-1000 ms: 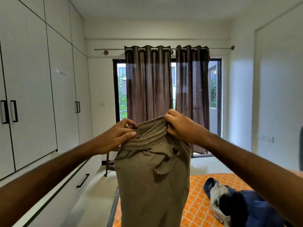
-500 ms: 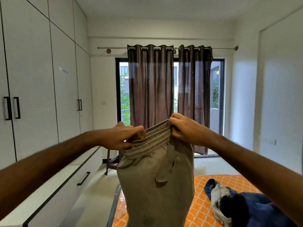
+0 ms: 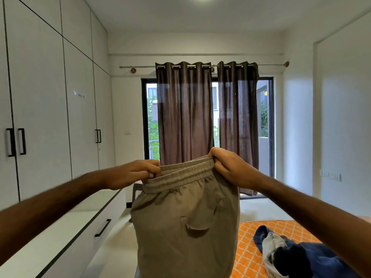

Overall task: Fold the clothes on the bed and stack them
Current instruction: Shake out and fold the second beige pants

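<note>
Khaki trousers (image 3: 186,221) hang upright at centre, elastic waistband on top, a pocket flap showing. At 4 o'clock, a crumpled blue and grey clothes heap (image 3: 297,255) lies on the orange bed (image 3: 249,249).

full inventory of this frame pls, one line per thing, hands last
trousers: 1, khaki, held up in the air at centre by the elastic waistband
bed sheet: 1, orange with a white lattice pattern, lower right
clothes pile: 1 heap, unfolded, blue, white and black pieces, on the sheet at lower right
wardrobe: 1 run of white doors with black handles, left wall
drawer unit: 1, white with a black handle, low along the left wall
curtains: 2, brown, on a rod across the glass door at the far end
wall switches: 1 strip, white, right wall
left hand: grip on the waistband's left end
right hand: grip on the waistband's right end
</note>
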